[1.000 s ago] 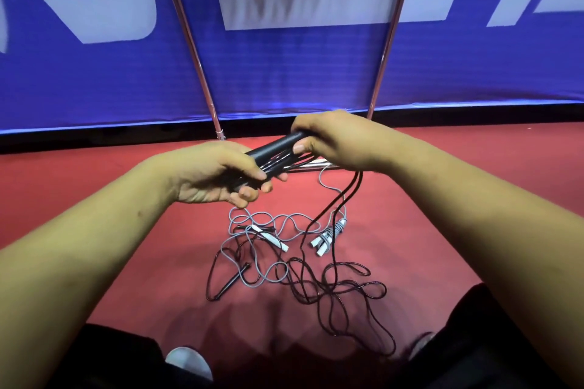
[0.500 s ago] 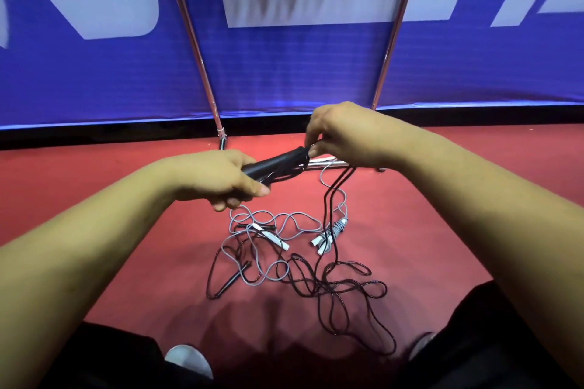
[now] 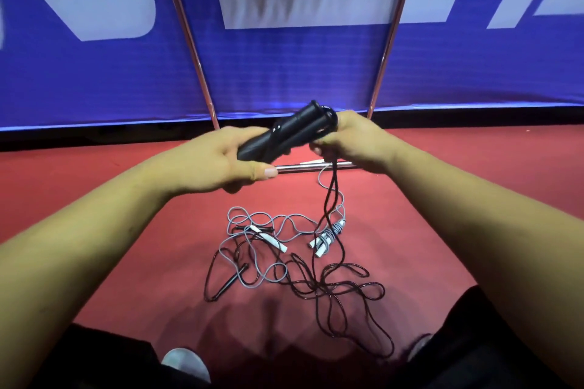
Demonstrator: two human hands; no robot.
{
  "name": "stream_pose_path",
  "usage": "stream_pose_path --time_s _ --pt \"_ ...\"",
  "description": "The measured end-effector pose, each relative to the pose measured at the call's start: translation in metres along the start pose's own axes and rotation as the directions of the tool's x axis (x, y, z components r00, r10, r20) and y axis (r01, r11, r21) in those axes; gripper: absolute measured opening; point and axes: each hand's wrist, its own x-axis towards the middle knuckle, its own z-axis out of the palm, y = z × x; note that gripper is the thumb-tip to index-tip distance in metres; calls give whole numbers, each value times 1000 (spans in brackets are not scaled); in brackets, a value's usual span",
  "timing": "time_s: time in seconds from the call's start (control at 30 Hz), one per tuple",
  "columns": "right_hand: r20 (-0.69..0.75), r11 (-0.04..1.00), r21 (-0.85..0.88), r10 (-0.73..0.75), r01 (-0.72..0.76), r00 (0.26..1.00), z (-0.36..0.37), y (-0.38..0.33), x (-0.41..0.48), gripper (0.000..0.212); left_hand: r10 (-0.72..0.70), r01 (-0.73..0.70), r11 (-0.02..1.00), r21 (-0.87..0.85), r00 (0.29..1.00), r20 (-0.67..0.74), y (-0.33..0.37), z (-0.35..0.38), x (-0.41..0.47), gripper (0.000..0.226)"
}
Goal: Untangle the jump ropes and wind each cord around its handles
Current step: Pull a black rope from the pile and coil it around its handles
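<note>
Our two black handles (image 3: 284, 133) have tipped up, gripped together in our left hand (image 3: 218, 161). Our right hand (image 3: 350, 142) pinches the black cord (image 3: 330, 189) by their top end. We are winding; the next loop must pull cord clear of the grey rope (image 3: 331, 232) on the floor (image 3: 183, 237).

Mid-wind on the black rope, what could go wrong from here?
1. The black cord hanging from the right hand runs down into loops crossed with the grey cord; winding on could cinch that tangle.
2. It passes right by the wound white handles and may drag them.
3. The left hand grips only the near end of the paired black handles; they might splay.
</note>
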Motion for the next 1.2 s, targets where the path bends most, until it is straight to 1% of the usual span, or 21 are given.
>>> stream_pose_path --time_s 0.03,0.1,0.17,0.23,0.3,0.37,0.43,0.47,0.5,0.57,0.63,0.7,0.8,0.83,0.87,0.93,1.0,1.03,1.1,1.2 --pt "21 998 68 10 -11 1000 7 5 0 22 0 1 1000 18 999 -52 1 -2 0 31" --pt "45 988 155 16 -22 999 26 14 2 23 -6 9 1000 19 987 -158 0 -7 1 14" --pt "41 989 141 40 -45 998 42 23 2 26 -13 15 1000 6 953 -301 1 -15 3 10" --pt "50 991 106 78 -83 996 55 30 -2 27 -28 18 999 -27 896 -442 -1 -28 4 9" --pt "79 984 136 107 -117 991 65 32 -7 27 -61 58 998 -22 863 -502 -7 -39 3 14" --pt "129 978 160 115 -135 985 73 29 -9 29 -108 142 990 24 841 -531 -17 -45 3 14" --pt "172 976 158 124 -152 977 84 20 -9 30 -120 217 970 108 817 -564 -26 -46 8 15" --pt "185 977 144 129 -157 974 90 14 -9 29 -103 267 942 204 807 -582 -30 -44 11 16" --pt "192 980 119 134 -159 972 95 9 -9 29 -83 324 894 311 800 -594 -33 -41 13 18" --pt "216 986 71 132 -151 967 103 -2 -11 29 -51 405 779 479 802 -595 -44 -35 19 30" --pt "264 984 75 137 -162 955 107 -11 -13 31 -44 435 662 610 836 -548 -59 -25 25 37" --pt "305 979 74 159 -190 939 104 -16 -15 33 -71 426 563 708 879 -472 -70 -12 28 35" --pt "317 982 -28 185 -185 930 90 -26 -16 30 -134 356 407 841 934 -331 -77 8 30 29" --pt "308 983 -68 185 -172 933 83 -30 -15 27 -159 322 377 869 946 -282 -78 13 30 29" --pt "291 983 -101 179 -156 940 75 -33 -14 23 -179 282 374 883 957 -230 -79 17 31 28" --pt "225 976 -176 164 -126 960 59 -37 -12 20 -201 201 409 890 971 -127 -78 21 32 31" --pt "141 963 -248 143 -105 980 44 -39 -11 20 -182 102 454 885 983 -20 -72 21 33 37" --pt "106 958 -270 130 -97 986 37 -39 -10 21 -148 47 497 866 989 32 -69 21 33 37" --pt "58 952 -295 105 -83 993 29 -37 -7 20 -43 -67 604 794 992 116 -61 23 33 31" --pt "30 950 -301 99 -86 995 23 -32 -4 21 70 -172 716 677 982 177 -47 30 32 26"
